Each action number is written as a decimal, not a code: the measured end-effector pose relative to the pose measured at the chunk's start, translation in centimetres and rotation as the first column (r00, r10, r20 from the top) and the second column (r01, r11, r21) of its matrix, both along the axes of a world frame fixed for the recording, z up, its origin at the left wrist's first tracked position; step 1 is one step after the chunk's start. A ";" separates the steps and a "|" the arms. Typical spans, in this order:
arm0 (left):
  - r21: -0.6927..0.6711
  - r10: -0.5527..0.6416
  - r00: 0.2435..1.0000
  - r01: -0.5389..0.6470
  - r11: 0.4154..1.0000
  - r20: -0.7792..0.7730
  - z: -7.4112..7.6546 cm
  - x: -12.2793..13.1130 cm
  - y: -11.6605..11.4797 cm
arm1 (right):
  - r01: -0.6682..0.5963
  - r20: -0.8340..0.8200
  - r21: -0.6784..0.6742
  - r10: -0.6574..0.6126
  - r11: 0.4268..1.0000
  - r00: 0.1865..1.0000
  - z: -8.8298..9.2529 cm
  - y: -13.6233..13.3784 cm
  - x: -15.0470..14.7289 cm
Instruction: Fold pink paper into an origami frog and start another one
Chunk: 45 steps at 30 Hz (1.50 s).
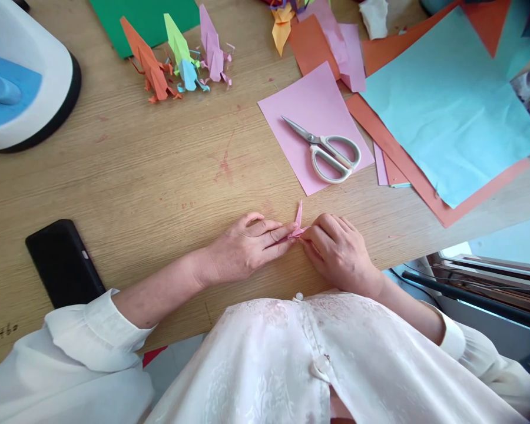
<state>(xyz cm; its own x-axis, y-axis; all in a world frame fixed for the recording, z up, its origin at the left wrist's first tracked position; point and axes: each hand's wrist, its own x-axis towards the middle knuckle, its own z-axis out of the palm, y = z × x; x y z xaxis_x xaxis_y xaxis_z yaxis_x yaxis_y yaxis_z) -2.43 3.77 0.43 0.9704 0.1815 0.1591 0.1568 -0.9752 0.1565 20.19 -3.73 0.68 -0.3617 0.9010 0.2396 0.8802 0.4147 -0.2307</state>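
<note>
A small folded pink paper piece [299,215] lies between my two hands near the table's front edge, one thin point sticking up from it. My left hand [251,244] presses on its left side with the fingers stretched out flat. On the other side, my right hand [338,247] pinches its end between thumb and fingers. Much of the paper is hidden beneath the fingertips. Just beyond the hands, scissors [324,147] with white handles rest on a square pink sheet [291,112].
Folded paper figures in orange [150,65], green [176,38] and pink [212,44] stand at the back. A light blue sheet [446,106] tops a paper pile at right. A black phone [64,262] lies left; a white device [30,65] stands back left.
</note>
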 end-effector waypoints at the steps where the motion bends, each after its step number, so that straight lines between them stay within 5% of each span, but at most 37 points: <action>1: 0.005 -0.002 1.000 0.002 1.000 -0.001 -0.1 0.0 0.0 | -0.034 0.000 0.021 0.034 0.999 0.999 -0.1 0.0 0.2; 11: 0.075 0.032 0.999 -0.031 0.997 -0.020 0.4 0.2 -0.5 | -0.186 -0.042 0.104 0.191 0.977 0.981 -0.7 -0.2 1.3; 24: 0.020 0.076 0.997 -0.075 0.997 -0.024 0.9 0.6 -0.6 | -0.318 -0.147 -0.072 0.305 0.945 0.941 0.4 -1.1 3.2; 37: 0.126 0.052 0.998 -0.054 0.991 0.018 0.6 0.8 -1.0 | -0.271 -0.086 -0.097 0.263 0.958 0.961 0.6 -1.4 2.8; 45: 0.214 0.170 0.982 -0.183 0.959 0.078 0.4 1.5 -3.5 | -0.213 -0.067 0.008 0.213 0.977 0.975 0.1 -0.5 3.5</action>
